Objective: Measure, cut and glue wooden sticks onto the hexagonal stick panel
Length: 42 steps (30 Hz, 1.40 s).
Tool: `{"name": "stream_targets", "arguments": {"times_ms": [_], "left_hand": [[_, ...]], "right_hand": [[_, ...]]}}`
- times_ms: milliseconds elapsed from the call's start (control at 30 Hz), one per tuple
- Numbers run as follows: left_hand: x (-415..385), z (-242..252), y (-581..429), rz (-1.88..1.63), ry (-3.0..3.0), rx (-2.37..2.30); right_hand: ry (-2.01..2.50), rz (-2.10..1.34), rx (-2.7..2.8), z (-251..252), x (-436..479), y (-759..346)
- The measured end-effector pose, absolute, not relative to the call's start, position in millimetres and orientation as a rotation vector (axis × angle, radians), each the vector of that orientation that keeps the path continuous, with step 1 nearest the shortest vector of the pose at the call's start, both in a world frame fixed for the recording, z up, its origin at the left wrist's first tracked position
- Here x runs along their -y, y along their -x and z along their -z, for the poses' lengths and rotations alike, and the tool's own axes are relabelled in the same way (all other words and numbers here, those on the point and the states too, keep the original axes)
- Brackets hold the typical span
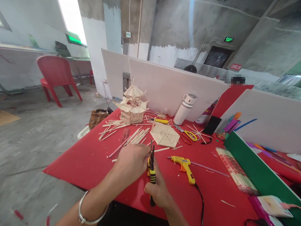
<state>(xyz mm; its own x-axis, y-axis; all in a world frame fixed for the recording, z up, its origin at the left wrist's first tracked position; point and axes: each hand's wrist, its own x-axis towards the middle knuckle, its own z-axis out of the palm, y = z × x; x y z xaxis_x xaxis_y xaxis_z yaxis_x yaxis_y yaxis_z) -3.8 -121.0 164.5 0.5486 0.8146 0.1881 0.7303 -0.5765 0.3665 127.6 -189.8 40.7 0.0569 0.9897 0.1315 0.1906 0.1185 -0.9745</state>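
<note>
My right hand (160,190) is closed round the black-and-yellow handles of a pair of cutters (152,176), its dark jaws pointing up and away from me. Beside those jaws, my left hand (135,156) has its fingers pressed together; what they hold is hidden. Just beyond both hands lies a flat hexagonal panel of wooden sticks (166,135), with a short stick standing at its left corner. Loose wooden sticks (138,135) are spread left of the panel. A yellow glue gun (184,164) rests on the red tabletop (94,168), right of my right hand.
A stick-built pagoda (132,108) stands at the back left. Behind the panel are a yellow-handled knife (161,121), scissors (190,135) and a white bottle (184,110). At right lie a pack of sticks (235,169) and a green box (261,169). The glue gun's cord (202,201) trails forward.
</note>
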Motion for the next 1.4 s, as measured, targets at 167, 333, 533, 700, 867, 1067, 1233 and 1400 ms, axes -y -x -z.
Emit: {"name": "stream_targets", "arguments": {"times_ms": [167,333,533,700,867,1067,1233,1400], "left_hand": [[116.8,-164.8,3.0,-0.412,-2.516,-1.367],[110.8,-165.7,6.1,-0.416,-2.488,-1.378],[108.4,-166.3,10.3,-0.483,-2.443,-1.3],[107.8,-165.5,9.8,-0.471,-2.347,-1.28],[104.6,-163.1,8.9,-0.459,-2.345,-1.319],[95.0,-162.7,15.8,-0.489,-2.306,-1.297],[85.0,-154.7,21.1,-0.482,-2.322,-1.305],[74.6,-128.7,20.5,-0.571,-2.201,-1.114]], "right_hand": [[1.187,-1.165,1.2,-41.4,186.8,-121.9],[1.22,-1.147,1.256,-52.7,181.2,-125.5],[1.266,-1.075,1.343,-64.2,179.5,-129.1],[1.271,-1.039,1.36,-58.7,183.3,-130.2],[1.264,-1.04,1.343,-50.6,183.5,-129.6],[1.281,-1.263,1.202,-64.8,185.4,-131.2],[1.193,-1.561,0.878,-70.9,193.4,-137.4],[1.179,-1.644,0.759,-53.8,195.6,-138.9]]}}
